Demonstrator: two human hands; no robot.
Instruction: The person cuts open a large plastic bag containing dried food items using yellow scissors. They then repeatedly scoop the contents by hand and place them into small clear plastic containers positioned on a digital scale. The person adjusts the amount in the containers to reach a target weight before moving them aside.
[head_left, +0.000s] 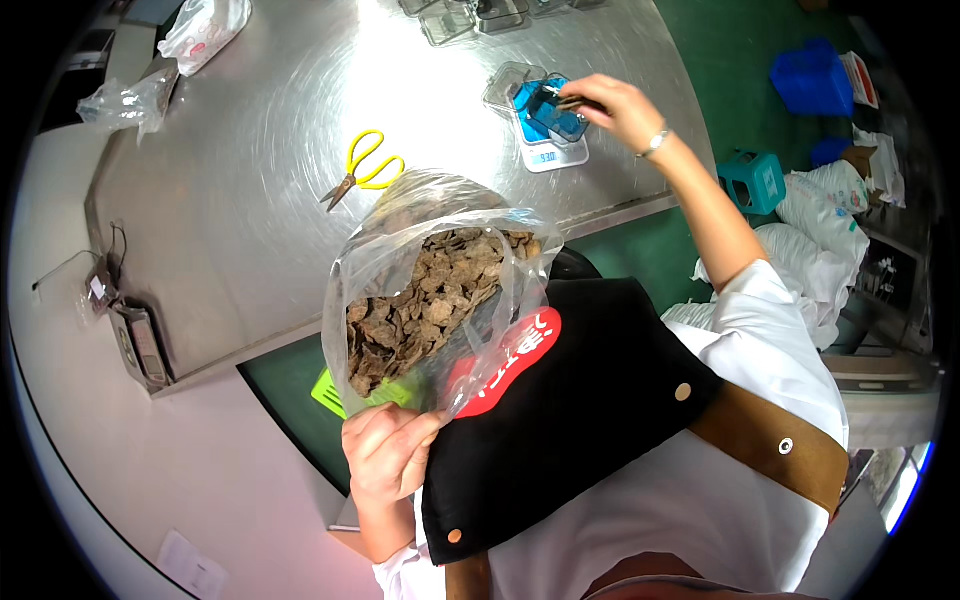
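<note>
My left hand (390, 450) grips the near rim of a large clear plastic bag (341, 277). The bag's mouth faces me, and dry brown flake-like pieces (450, 289) fill much of it. Out to the right, my right hand (619, 109) pinches a few brown flakes (576, 103) over a small transparent plastic box (551, 124). That box is on a white digital scale (555, 159) with a blue top and a lit display. Against the box's left side is another clear plastic piece (510, 84), perhaps its lid.
Yellow-handled scissors (350, 180) lie on the steel table (247, 202) beyond the bag. Several clear boxes (448, 22) stand at the far edge. Plastic bags (206, 34) occupy the far left corner. On the green floor at right are a teal stool (761, 184), a blue bin (814, 79) and white sacks (806, 244).
</note>
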